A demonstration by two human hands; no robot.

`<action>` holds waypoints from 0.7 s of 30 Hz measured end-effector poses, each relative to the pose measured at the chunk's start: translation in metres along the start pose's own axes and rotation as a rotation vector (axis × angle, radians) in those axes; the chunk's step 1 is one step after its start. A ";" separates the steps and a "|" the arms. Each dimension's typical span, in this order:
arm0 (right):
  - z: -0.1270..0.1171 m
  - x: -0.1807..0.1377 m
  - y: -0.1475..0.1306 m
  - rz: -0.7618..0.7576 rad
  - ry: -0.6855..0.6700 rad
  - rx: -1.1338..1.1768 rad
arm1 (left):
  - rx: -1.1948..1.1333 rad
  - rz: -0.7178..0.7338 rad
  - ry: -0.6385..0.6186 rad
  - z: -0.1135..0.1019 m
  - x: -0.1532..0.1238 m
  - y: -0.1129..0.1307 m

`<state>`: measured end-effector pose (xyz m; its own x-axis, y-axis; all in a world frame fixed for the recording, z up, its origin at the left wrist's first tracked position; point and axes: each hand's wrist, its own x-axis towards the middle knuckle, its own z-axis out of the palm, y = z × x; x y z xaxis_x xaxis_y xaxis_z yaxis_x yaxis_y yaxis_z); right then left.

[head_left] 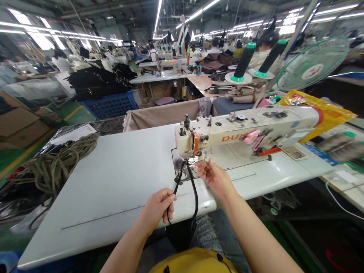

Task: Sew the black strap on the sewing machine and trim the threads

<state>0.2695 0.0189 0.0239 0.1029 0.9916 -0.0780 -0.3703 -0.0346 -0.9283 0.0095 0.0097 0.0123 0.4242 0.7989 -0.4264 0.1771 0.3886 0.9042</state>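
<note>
A cream sewing machine (244, 131) stands on a white table (113, 178). A thin black strap (194, 189) loops from under the needle area down over the table's front edge. My left hand (159, 206) pinches this strap near the front edge, fingers closed round it. My right hand (213, 175) rests beside the presser foot, fingers curled at the strap's end by the needle plate; whether it grips the strap is hard to tell.
A heap of olive cord (57, 163) lies at the table's left end. Two black thread cones (244, 60) stand behind the machine, with a fan (313, 64) and a yellow bag (324, 110) at right. Other workstations and people fill the background.
</note>
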 end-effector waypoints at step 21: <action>0.006 0.010 -0.020 0.179 -0.036 0.335 | 0.007 -0.014 -0.018 0.000 0.001 0.000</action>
<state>0.2725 0.0298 0.0441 -0.0208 0.9776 -0.2096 -0.6615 -0.1707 -0.7303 0.0103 0.0102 0.0120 0.4372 0.7852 -0.4385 0.1891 0.3964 0.8984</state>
